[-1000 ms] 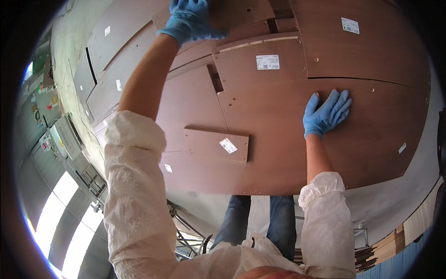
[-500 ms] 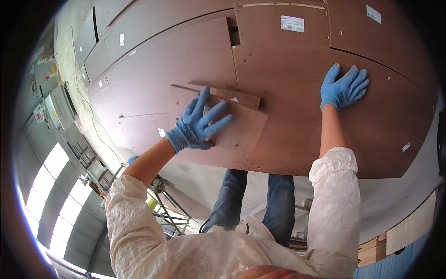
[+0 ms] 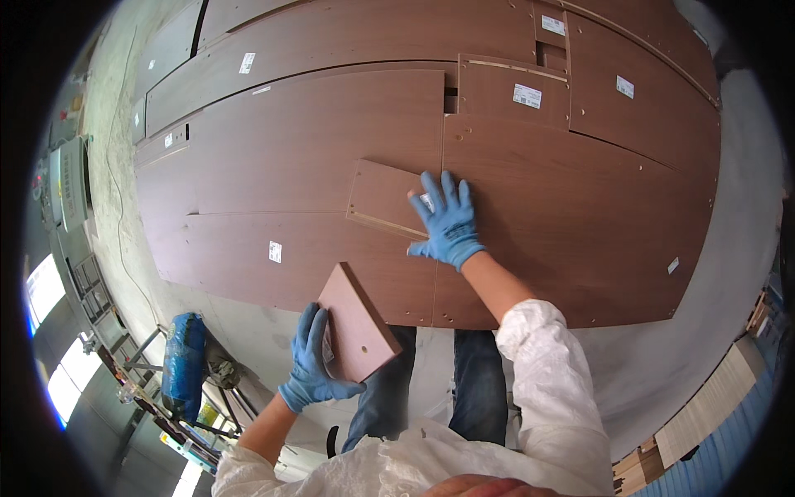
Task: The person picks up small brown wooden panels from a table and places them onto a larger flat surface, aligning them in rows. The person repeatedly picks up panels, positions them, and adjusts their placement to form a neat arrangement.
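Observation:
My left hand [image 3: 310,364], in a blue glove, grips a small brown board [image 3: 358,319] near my body. The board is tilted and raised off the stack, with its thick edge and a small hole showing; a white label is partly covered by the fingers. My right hand [image 3: 450,219], also gloved in blue, rests with spread fingers over the right end of a small brown panel [image 3: 385,195]. That panel lies slanted on the large brown panels [image 3: 546,240]. Its white label shows partly between the fingers, and its right end is hidden under the hand.
More brown panels with white labels lie farther back, including a short labelled panel [image 3: 513,95] beside a dark gap. A blue-wrapped cylinder [image 3: 182,364] stands on a metal frame at the left. Pale stacked boards [image 3: 712,398] are at the lower right.
My left hand has lifted the small board off the panels and drawn it toward my body. My right hand has moved left onto the slanted panel uncovered beneath it.

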`<state>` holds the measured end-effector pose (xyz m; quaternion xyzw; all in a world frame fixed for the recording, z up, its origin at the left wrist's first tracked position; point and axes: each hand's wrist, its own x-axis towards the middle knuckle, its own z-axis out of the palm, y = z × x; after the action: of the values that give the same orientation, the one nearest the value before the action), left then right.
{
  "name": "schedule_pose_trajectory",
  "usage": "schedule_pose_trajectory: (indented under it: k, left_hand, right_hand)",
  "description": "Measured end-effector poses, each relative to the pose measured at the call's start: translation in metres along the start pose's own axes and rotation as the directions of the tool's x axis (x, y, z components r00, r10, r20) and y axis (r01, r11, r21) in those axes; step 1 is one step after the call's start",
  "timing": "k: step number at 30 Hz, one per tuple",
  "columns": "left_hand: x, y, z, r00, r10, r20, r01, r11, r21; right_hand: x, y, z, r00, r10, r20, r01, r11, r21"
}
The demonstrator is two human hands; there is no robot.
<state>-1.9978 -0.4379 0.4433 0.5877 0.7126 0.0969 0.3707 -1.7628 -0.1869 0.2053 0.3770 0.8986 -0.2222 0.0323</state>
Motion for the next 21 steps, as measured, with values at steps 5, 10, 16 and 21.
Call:
schedule_pose_trajectory:
  k: [5,10,16,21]
  left_hand:
    - [-0.045,-0.016,0.005,0.966,-0.253,-0.044,0.205,0.864,-0.461]
    - [-0.072,-0.03,0.001,0.874,-0.482,0.069,0.28,0.382,-0.881]
    - [-0.102,-0.049,-0.023,0.906,-0.392,0.161,0.03,-0.321,-0.947]
    - [-0.133,-0.035,-0.055,0.949,-0.313,0.041,-0.12,-0.477,-0.87]
  right_hand:
    - [0.011,-0.028,0.005,0.992,0.005,0.127,0.011,0.991,-0.131]
    - [0.011,-0.045,-0.015,0.967,0.093,0.238,-0.063,0.989,-0.132]
    - [-0.032,-0.137,-0.084,0.898,0.273,0.345,-0.438,0.475,0.764]
    - [-0.109,-0.269,-0.194,0.938,0.111,0.328,-0.345,0.22,0.913]
